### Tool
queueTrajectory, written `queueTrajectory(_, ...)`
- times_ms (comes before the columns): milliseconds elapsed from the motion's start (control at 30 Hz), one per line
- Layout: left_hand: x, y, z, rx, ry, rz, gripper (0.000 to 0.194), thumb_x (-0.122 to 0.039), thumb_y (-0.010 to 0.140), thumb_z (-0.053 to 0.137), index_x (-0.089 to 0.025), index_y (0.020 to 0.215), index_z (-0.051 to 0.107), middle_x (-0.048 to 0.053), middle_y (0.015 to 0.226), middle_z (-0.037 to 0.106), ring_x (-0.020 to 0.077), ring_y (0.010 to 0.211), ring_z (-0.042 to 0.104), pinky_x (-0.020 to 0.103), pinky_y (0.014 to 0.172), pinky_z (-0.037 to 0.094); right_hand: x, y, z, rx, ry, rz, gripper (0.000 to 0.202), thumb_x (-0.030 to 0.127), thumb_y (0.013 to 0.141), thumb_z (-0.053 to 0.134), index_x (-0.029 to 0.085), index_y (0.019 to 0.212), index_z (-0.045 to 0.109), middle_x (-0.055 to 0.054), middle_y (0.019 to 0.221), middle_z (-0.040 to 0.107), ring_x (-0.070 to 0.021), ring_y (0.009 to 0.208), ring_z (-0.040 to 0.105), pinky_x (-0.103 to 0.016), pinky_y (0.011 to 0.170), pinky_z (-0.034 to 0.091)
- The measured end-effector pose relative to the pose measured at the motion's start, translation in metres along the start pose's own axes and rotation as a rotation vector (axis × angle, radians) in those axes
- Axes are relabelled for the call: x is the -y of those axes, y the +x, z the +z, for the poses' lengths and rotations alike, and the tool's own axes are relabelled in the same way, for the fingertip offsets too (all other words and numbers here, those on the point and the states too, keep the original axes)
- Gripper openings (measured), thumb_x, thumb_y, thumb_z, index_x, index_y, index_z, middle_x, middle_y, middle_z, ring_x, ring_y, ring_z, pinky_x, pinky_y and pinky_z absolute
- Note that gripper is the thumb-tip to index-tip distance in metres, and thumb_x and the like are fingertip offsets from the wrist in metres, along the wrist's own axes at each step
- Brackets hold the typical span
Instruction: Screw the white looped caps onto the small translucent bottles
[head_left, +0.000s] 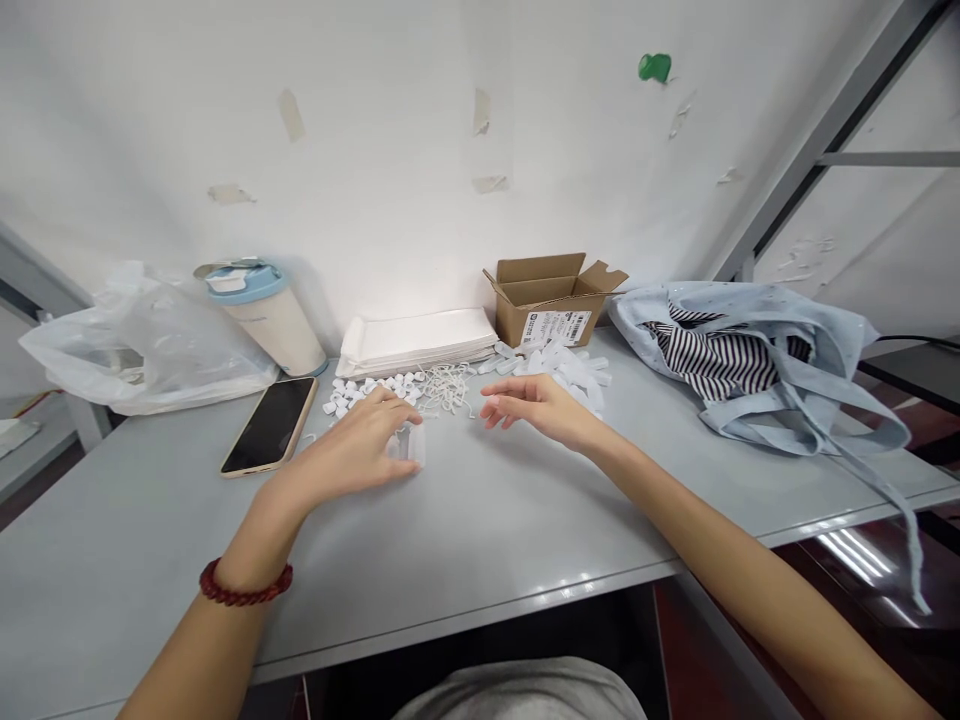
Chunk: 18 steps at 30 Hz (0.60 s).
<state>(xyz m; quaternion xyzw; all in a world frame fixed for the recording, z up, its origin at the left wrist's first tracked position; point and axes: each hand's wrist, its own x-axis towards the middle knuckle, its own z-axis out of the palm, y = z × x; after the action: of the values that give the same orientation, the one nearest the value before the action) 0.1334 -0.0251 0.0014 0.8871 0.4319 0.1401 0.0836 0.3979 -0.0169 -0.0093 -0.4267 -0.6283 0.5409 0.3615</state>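
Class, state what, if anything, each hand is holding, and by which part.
The right hand holds nothing visible. The left hand is at translucent plastic pieces; whether it grips any, and where, cannot be told.

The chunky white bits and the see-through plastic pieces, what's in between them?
A loose pile of thin white strands lies between the chunky white bits and the see-through plastic pieces, in the head view.

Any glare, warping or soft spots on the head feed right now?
Head view: bright, with small glare spots near the front edge of the tabletop; head view: the tumbler leans outward, likely lens distortion; head view: the translucent piece beside the left hand has faint outlines.
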Motion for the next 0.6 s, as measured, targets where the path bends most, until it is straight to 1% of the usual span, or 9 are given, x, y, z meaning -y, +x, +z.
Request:
queueTrajectory(100, 0.006, -0.002, 0.0046, 0.032, 0.004, -0.044, 0.035, -0.038, 0.07, 0.067, -0.02, 0.101, 0.066, 0.008, 0.098, 0.064, 0.0272, 0.095, 0.058, 0.035, 0.076, 0.052, 0.0009, -0.0007, -0.0003, -0.006, -0.014, -0.012, 0.019, 0.024, 0.084, 0.061, 0.013, 0.098, 0.067, -0.006, 0.086, 0.074, -0.0146, 0.074, 0.068, -0.028, 0.069, 0.053)
queueTrajectory(233, 0.0098, -0.0019, 0.0089, 0.082, 0.008, -0.102, 0.036, -0.037, 0.064, 0.07, -0.019, 0.095, 0.068, 0.009, 0.094, 0.063, 0.0286, 0.093, 0.059, 0.036, 0.076, 0.051, 0.0009, -0.0017, 0.0003, -0.003, -0.043, -0.019, 0.019, 0.025, 0.085, 0.059, 0.013, 0.098, 0.067, -0.006, 0.086, 0.073, -0.0146, 0.074, 0.068, -0.028, 0.068, 0.052)
queueTrajectory(433, 0.0085, -0.0031, 0.0064, 0.102, 0.02, -0.117, 0.034, -0.036, 0.065, 0.066, -0.02, 0.095, 0.066, 0.009, 0.092, 0.063, 0.0281, 0.088, 0.059, 0.035, 0.072, 0.051, 0.0017, -0.0022, -0.0001, -0.01, -0.073, -0.025, 0.019, 0.025, 0.085, 0.058, 0.013, 0.098, 0.067, -0.006, 0.085, 0.073, -0.0143, 0.073, 0.068, -0.028, 0.068, 0.052)
queueTrajectory(600, 0.0085, -0.0051, 0.0063, 0.128, 0.034, -0.107, 0.033, -0.034, 0.066, 0.065, -0.021, 0.097, 0.062, 0.008, 0.093, 0.062, 0.0277, 0.091, 0.057, 0.034, 0.072, 0.049, 0.0019, -0.0023, -0.0002, -0.018, -0.085, -0.028, 0.019, 0.026, 0.084, 0.059, 0.014, 0.097, 0.067, -0.006, 0.085, 0.073, -0.0145, 0.072, 0.067, -0.028, 0.067, 0.052)
